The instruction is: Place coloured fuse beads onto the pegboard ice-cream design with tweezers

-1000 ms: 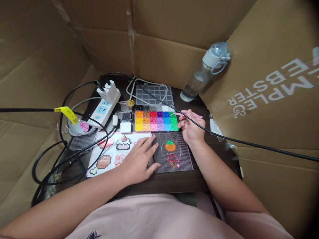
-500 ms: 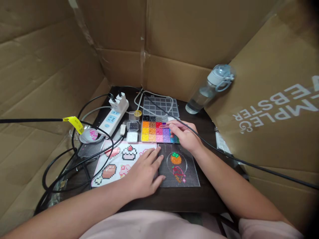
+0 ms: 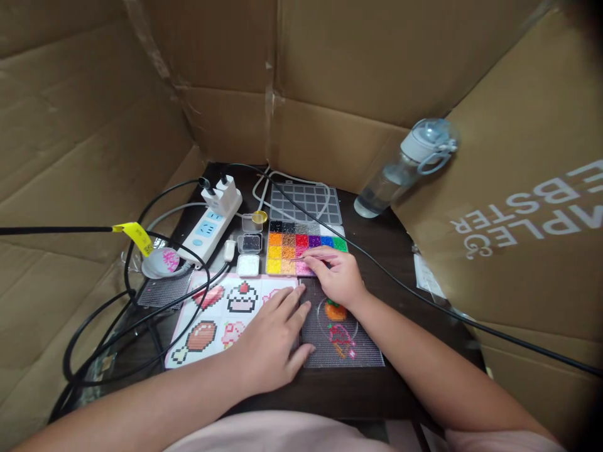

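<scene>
My right hand [image 3: 336, 276] pinches pink tweezers [image 3: 321, 256], whose tips reach over the orange and pink compartments of the bead box [image 3: 274, 252]. Sorted beads of many colours fill this box. My left hand [image 3: 277, 329] lies flat with fingers spread, across the pattern sheet [image 3: 176, 345] and the left edge of the clear pegboard [image 3: 372, 359]. On the pegboard sit an orange fruit design [image 3: 335, 311] with a green top, partly behind my right wrist, and a pink-and-brown bead design [image 3: 342, 341]. The sheet carries pixel pictures, including a cupcake and a drumstick.
A white power strip [image 3: 203, 233] with plugs and looping black cables [image 3: 127, 276] stands at left. Nearby are a small dish [image 3: 153, 267] of pink beads and a small box of white beads [image 3: 248, 265]. A water bottle [image 3: 391, 179] leans at back right; cardboard walls [image 3: 339, 135] surround the table.
My right hand has moved nearer and a little left, taking the tweezers from the red and purple compartments toward the orange and pink ones. My left hand stays resting. The view has shifted slightly.
</scene>
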`<move>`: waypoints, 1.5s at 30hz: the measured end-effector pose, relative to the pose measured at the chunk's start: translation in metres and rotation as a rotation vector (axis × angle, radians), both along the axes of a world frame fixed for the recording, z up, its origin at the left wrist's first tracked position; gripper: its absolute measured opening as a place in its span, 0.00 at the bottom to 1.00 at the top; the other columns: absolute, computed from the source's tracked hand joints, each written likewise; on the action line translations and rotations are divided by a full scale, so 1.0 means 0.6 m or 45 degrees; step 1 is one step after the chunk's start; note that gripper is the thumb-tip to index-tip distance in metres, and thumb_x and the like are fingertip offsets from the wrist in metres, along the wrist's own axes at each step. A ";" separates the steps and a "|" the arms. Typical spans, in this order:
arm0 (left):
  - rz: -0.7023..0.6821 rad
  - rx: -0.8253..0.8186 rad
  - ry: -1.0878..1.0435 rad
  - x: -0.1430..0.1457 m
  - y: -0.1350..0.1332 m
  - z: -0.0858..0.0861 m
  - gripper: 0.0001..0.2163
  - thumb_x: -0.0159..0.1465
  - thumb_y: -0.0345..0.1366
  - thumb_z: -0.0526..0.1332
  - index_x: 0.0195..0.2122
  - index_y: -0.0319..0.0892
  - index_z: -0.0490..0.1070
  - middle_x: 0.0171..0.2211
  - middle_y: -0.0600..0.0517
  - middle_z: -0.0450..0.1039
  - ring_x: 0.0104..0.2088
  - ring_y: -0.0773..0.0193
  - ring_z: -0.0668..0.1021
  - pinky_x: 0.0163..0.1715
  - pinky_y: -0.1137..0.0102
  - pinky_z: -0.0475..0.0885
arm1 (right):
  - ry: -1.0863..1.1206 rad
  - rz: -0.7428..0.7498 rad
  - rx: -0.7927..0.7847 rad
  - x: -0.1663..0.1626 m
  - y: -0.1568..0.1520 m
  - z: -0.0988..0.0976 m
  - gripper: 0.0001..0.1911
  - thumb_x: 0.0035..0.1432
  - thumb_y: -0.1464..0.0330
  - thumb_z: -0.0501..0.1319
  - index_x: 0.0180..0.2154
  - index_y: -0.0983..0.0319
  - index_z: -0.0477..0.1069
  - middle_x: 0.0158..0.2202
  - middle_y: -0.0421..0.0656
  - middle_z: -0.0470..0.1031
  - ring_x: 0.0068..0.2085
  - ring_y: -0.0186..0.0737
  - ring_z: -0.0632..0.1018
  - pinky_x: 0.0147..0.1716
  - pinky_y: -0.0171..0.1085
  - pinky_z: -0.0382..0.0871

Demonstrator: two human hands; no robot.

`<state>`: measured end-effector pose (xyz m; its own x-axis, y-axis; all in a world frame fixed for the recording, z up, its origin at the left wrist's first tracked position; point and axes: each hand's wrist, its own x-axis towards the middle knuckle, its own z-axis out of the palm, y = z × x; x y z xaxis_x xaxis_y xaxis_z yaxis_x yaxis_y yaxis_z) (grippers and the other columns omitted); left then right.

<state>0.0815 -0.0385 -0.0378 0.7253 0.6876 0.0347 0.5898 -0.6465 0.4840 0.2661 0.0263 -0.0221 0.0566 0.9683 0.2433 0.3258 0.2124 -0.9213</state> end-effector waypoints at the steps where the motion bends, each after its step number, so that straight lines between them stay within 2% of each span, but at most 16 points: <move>1: -0.002 -0.001 0.002 0.000 0.000 0.000 0.29 0.63 0.44 0.59 0.63 0.36 0.62 0.68 0.38 0.53 0.66 0.43 0.60 0.64 0.47 0.61 | 0.006 -0.009 -0.011 0.001 0.000 -0.002 0.06 0.53 0.67 0.65 0.28 0.58 0.81 0.32 0.45 0.83 0.35 0.43 0.82 0.39 0.42 0.78; 17: 0.012 -0.012 -0.018 -0.001 0.001 0.000 0.29 0.62 0.44 0.60 0.62 0.37 0.63 0.68 0.38 0.53 0.66 0.44 0.59 0.64 0.48 0.61 | 0.049 -0.043 -0.094 0.010 0.008 -0.012 0.06 0.52 0.66 0.66 0.27 0.60 0.81 0.32 0.46 0.83 0.34 0.43 0.82 0.38 0.42 0.78; 34: 0.009 -0.011 0.003 0.000 0.002 0.003 0.29 0.62 0.44 0.60 0.63 0.36 0.63 0.68 0.38 0.54 0.66 0.43 0.60 0.64 0.49 0.60 | -0.065 -0.016 -0.067 0.012 0.009 -0.015 0.08 0.54 0.67 0.64 0.27 0.62 0.81 0.33 0.47 0.83 0.35 0.42 0.83 0.40 0.40 0.79; 41: 0.011 -0.013 0.001 -0.002 0.003 0.003 0.29 0.62 0.44 0.59 0.63 0.36 0.63 0.68 0.39 0.54 0.66 0.44 0.59 0.65 0.49 0.59 | -0.135 -0.016 -0.033 0.018 0.011 -0.005 0.09 0.56 0.67 0.63 0.28 0.60 0.82 0.32 0.45 0.83 0.36 0.41 0.82 0.42 0.40 0.77; 45: 0.011 -0.015 0.004 -0.002 0.002 0.004 0.29 0.62 0.44 0.59 0.63 0.37 0.63 0.68 0.39 0.53 0.66 0.44 0.60 0.65 0.50 0.60 | -0.144 -0.123 -0.044 0.029 0.008 0.005 0.10 0.57 0.64 0.63 0.29 0.57 0.82 0.33 0.43 0.83 0.37 0.41 0.80 0.42 0.41 0.74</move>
<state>0.0805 -0.0372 -0.0356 0.7195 0.6940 0.0242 0.5968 -0.6358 0.4896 0.2833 0.0311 -0.0188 0.1237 0.9675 0.2203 0.4456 0.1442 -0.8836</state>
